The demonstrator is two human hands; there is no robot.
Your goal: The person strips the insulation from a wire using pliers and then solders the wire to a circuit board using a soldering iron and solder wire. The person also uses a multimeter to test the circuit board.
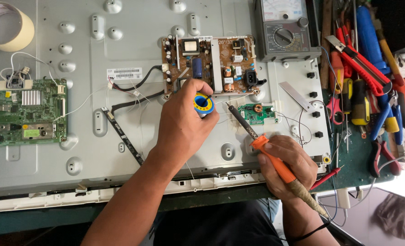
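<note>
Solder and iron held ready over the brown board.
Left grip (184,125) clasped a solder spool (203,104); right grip (286,164) wrapped the soldering iron (275,159), tip not yet touching brown board (209,64).

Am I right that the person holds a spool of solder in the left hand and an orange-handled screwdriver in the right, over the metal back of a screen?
Not quite. In the head view the right hand holds an orange-handled soldering iron, not a screwdriver. The rest stands: the left hand holds the spool of solder over the metal back panel.
</note>
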